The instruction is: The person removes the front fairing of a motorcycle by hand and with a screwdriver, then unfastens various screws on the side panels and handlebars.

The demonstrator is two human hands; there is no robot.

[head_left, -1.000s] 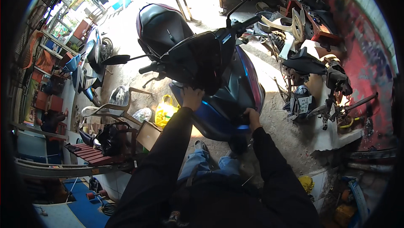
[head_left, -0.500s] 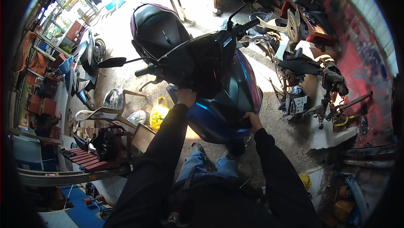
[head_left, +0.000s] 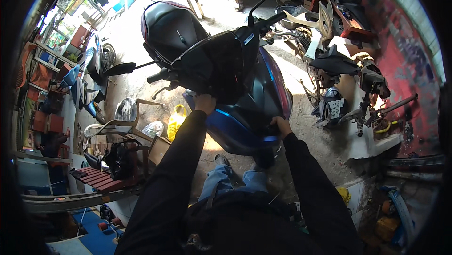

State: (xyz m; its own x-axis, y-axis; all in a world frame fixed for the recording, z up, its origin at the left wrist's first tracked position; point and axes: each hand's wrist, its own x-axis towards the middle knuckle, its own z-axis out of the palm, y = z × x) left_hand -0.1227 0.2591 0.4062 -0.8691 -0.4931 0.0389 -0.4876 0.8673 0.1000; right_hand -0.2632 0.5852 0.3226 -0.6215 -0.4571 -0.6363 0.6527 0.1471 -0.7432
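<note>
A scooter (head_left: 221,66) in black and dark blue stands in front of me, its handlebar and mirrors above its front end. My left hand (head_left: 205,104) is closed on the upper left edge of the blue and black front panel (head_left: 238,125), just under the dark cowl below the handlebar. Over the panel's right side, near its lower corner, my right hand (head_left: 281,126) is curled with its fingertips partly hidden. Beneath the panel shows the dark front wheel (head_left: 264,158). Whether the panel is fixed or loose, I cannot tell.
To the left are a chair (head_left: 125,116), a yellow bag (head_left: 177,122), a cardboard box (head_left: 159,150) and a slatted red bench (head_left: 96,178) bearing a black bag. A stripped motorcycle frame (head_left: 367,85) and loose parts lie along the red wall. Another scooter (head_left: 92,73) stands far left.
The whole view has shifted slightly, so the scooter and surroundings sit a little higher in the picture. Both hands keep their places on the front panel.
</note>
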